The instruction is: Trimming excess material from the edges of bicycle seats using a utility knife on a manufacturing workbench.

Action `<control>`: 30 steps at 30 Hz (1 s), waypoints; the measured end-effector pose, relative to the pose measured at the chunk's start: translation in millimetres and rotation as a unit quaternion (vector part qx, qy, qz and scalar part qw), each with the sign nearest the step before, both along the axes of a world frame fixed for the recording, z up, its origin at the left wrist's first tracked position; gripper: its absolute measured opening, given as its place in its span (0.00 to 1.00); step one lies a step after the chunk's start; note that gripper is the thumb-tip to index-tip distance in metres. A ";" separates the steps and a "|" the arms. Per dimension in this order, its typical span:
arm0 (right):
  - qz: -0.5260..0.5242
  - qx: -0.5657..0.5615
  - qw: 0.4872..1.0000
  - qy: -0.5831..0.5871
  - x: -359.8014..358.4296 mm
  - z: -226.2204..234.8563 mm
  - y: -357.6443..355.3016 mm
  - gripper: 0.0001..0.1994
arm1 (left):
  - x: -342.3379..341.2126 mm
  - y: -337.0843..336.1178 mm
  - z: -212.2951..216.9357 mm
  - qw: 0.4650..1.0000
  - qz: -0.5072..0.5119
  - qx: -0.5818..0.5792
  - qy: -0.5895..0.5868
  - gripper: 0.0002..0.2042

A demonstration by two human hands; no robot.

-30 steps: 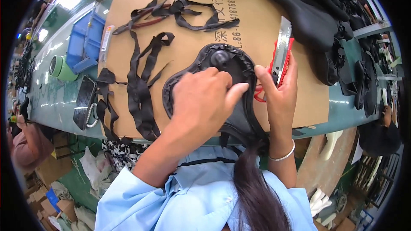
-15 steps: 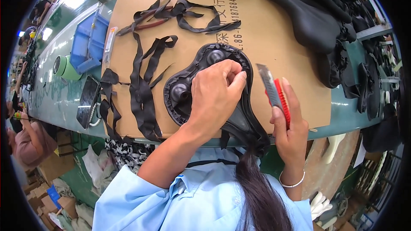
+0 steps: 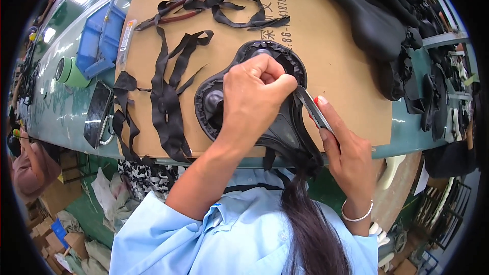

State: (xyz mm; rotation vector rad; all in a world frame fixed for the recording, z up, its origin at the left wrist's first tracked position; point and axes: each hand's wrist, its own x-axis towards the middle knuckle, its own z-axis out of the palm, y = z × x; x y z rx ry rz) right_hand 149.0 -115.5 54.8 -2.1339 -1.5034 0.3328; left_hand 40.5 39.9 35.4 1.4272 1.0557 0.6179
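Note:
A black bicycle saddle [image 3: 286, 128] lies underside up on brown cardboard [image 3: 351, 84], its narrow nose toward me. My left hand [image 3: 257, 91] is closed in a pinch over the saddle's right rim; what the fingertips hold, probably a bit of the cover's edge, is hidden. In my right hand [image 3: 344, 145] is a red-handled utility knife [image 3: 317, 113], gripped with the blade pointing up and left. Its blade tip meets the saddle rim beside my left thumb. The knife's handle is mostly covered by my fingers.
Black fabric strips [image 3: 168, 107] lie on the cardboard to the left. More black saddles [image 3: 367, 25] are piled at the far right. On the green table at left are a blue bin [image 3: 102, 38], a green round container [image 3: 73, 73] and a phone [image 3: 98, 109]. A person [image 3: 35, 165] sits far left.
My right hand has tilted the knife and brought its blade leftward onto the saddle rim. My left hand stays pinched there, slightly higher in the picture.

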 end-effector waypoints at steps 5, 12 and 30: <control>-0.002 0.004 0.992 0.124 10.3 -14.3 -3.1 0.25 | -10.0 12.6 -14.2 0.978 -0.060 -0.122 -0.157 0.03; 0.122 -0.091 0.946 0.286 39.1 -5.0 -35.4 0.20 | -22.9 48.0 -23.6 0.792 -0.043 -0.243 -0.558 0.07; -0.258 0.292 0.862 0.324 38.6 -23.7 38.9 0.15 | -67.8 376.1 -24.6 0.884 0.191 -0.049 -0.424 0.12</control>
